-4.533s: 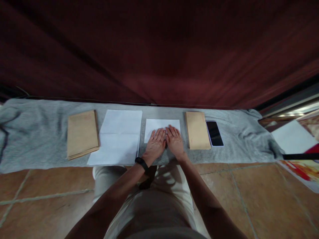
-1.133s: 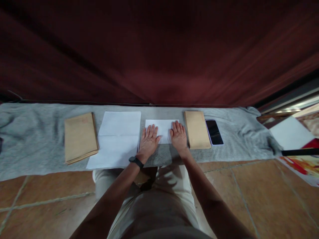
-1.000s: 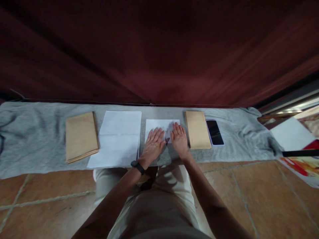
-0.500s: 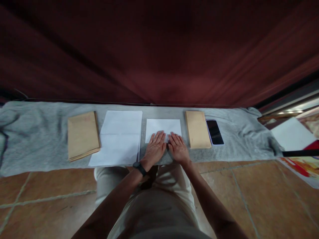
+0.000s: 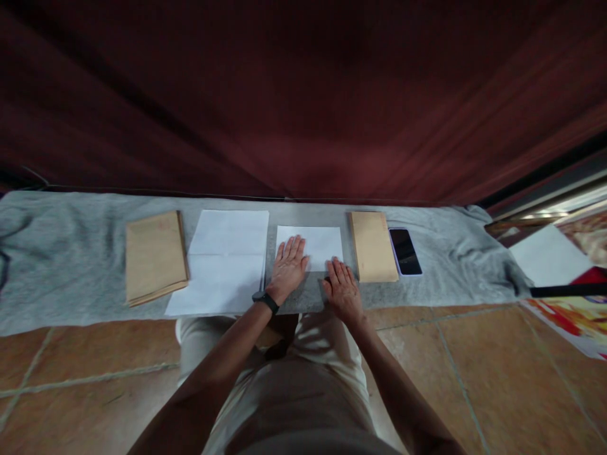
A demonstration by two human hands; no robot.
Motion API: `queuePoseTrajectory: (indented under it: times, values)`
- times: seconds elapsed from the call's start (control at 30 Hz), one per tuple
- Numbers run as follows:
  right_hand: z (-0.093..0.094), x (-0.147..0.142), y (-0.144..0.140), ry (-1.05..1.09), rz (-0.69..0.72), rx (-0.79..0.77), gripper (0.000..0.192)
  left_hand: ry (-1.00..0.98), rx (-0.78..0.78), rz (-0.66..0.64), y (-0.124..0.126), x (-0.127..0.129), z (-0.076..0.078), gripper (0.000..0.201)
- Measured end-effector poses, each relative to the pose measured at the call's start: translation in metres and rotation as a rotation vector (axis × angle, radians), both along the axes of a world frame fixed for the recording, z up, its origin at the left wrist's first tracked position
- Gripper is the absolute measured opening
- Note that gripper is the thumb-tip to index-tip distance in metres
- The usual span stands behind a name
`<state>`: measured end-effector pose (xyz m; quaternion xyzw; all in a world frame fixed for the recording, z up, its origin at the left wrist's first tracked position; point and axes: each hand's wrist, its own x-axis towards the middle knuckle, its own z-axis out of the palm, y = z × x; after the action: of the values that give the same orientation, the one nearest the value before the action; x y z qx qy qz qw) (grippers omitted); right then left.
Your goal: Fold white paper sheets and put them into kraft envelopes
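Note:
A folded white sheet of paper [image 5: 325,240] lies flat on the grey cloth in front of me. My left hand [image 5: 289,265] rests flat over its left part, fingers stretched out. At the sheet's near right corner, the fingertips of my right hand [image 5: 342,287] touch the edge, fingers extended and most of the hand on the cloth. To the left lies a stack of larger white sheets [image 5: 227,265] with a crease across the middle. A pile of brown envelopes [image 5: 374,246] sits right of the folded sheet.
Another stack of brown envelopes [image 5: 155,256] overlaps the left edge of the white sheets. A smartphone [image 5: 405,251] lies beside the right envelopes. The narrow bench is covered by a grey cloth [image 5: 450,253], with a dark red curtain [image 5: 303,126] behind. Tiled floor [image 5: 455,366] shows below.
My hands have moved apart: the left went slightly up and left across the folded sheet, the right drew back toward its near right corner. The view shifted slightly.

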<state>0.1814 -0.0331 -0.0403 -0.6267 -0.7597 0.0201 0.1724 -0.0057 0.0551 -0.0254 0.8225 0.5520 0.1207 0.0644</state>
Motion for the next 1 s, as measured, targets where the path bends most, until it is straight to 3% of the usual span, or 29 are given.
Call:
queuePoseTrajectory:
  times: [0.3, 0.43, 0.5, 0.7, 0.8, 1.0]
  values:
    - [-0.003, 0.002, -0.019, 0.004, -0.052, 0.021, 0.061, -0.057, 0.011, 0.107, -0.002, -0.016, -0.008, 0.061]
    - [-0.001, 0.004, -0.024, 0.022, -0.062, 0.014, 0.06, -0.071, 0.017, 0.129, -0.012, -0.019, -0.002, 0.06]
    - [0.002, 0.004, -0.021, 0.044, -0.06, 0.003, 0.058, -0.069, 0.027, 0.076, -0.023, -0.017, 0.003, 0.059]
    - [0.017, -0.009, 0.009, 0.125, 0.146, -0.07, 0.051, -0.015, 0.001, -0.18, -0.066, -0.003, 0.007, 0.053]
    - [0.02, -0.019, 0.028, 0.129, 0.254, -0.116, 0.049, 0.024, -0.02, -0.212, -0.078, -0.001, 0.004, 0.051]
    - [0.019, -0.027, 0.056, 0.106, 0.262, -0.12, 0.047, 0.055, 0.007, -0.207, -0.082, -0.004, 0.002, 0.052]
